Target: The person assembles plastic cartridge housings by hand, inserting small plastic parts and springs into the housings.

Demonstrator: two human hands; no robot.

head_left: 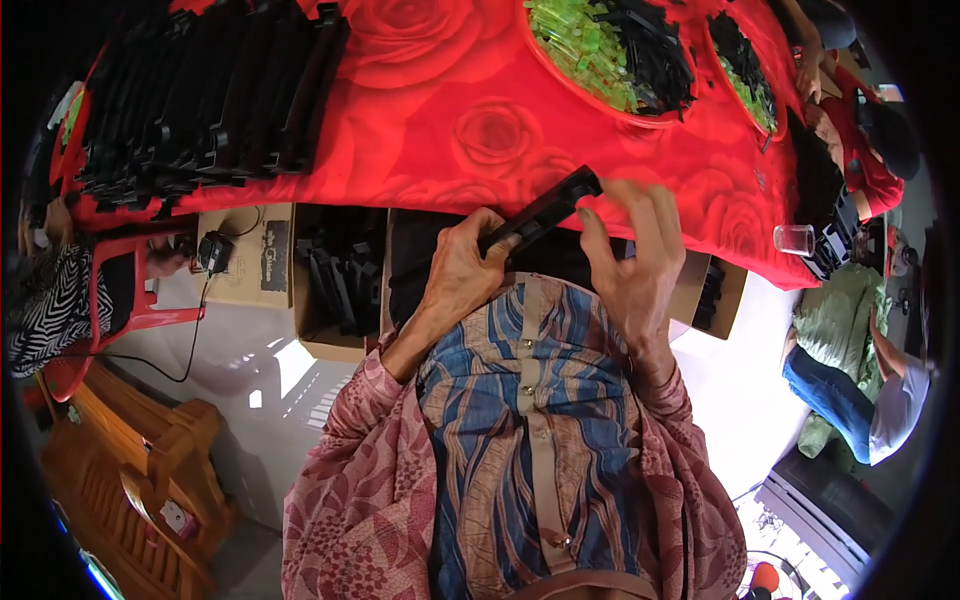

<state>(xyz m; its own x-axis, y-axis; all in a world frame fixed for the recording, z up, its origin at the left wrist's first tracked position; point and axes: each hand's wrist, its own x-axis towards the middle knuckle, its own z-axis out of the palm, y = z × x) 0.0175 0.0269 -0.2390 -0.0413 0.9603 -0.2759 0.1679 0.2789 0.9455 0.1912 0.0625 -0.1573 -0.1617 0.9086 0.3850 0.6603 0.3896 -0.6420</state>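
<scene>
My left hand point(467, 262) is closed round the lower end of a long black plastic part point(545, 207), which slants up to the right just in front of the table's edge. Beyond the part's upper end is my right hand point(637, 250), thumb and fingers spread apart with nothing between them. The thumb comes close to the part; I cannot tell whether it touches. Many similar black parts point(215, 95) lie stacked in a row at the far left of the table.
A red rose-patterned cloth covers the table point(420, 130). Red-rimmed trays point(590, 60) of green and black pieces stand at the back right. Below the edge are cardboard boxes point(330, 345) of black parts. A clear cup point(793, 240) sits at right. Other people are at both sides.
</scene>
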